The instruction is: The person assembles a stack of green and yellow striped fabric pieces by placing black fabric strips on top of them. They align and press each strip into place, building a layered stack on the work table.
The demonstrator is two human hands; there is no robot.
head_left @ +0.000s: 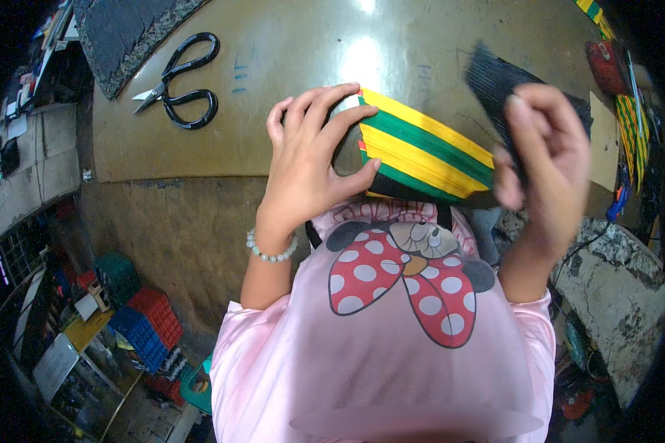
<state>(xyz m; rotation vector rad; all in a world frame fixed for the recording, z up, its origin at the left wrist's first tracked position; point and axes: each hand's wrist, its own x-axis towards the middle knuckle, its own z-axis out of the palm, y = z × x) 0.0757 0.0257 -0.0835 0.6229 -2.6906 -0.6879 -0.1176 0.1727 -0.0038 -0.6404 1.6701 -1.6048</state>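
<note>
Left hand [310, 159]: fingers spread over the left end of a striped yellow-and-green fabric piece [421, 151], fingertips on its upper edge, thumb curled under toward its lower left corner. Holding it, not pressing it flat; the piece looks lifted just above the near edge of the counter [199, 133], close to the person's chest.

Right hand [543, 159]: closed in a pinch on a black ribbed strip [495, 77], which stands up and leans away toward the far right. The hand is motion-blurred, so the exact finger placement cannot be told.

Key relation: the striped piece runs long from upper left down to lower right, stripes following that line. Its right end stops just beside the right hand; the black strip sits directly over that end, near but not clearly touching it. The left hand holds the opposite end. So the piece spans the gap between the two hands, and the right hand is the nearer one to its free end.

Elsewhere on the counter: black-handled scissors [181, 81] lie well apart near the far left corner, blades pointing left, beside a dark grey mat [125, 33]. More striped fabric [628, 118] lies at the right edge. Brown surface is shiny, with faint pen marks.

A pearl bead bracelet [271, 247] is on the left wrist. Pink shirt with a red polka-dot bow print [399, 284] fills the lower frame.
</note>
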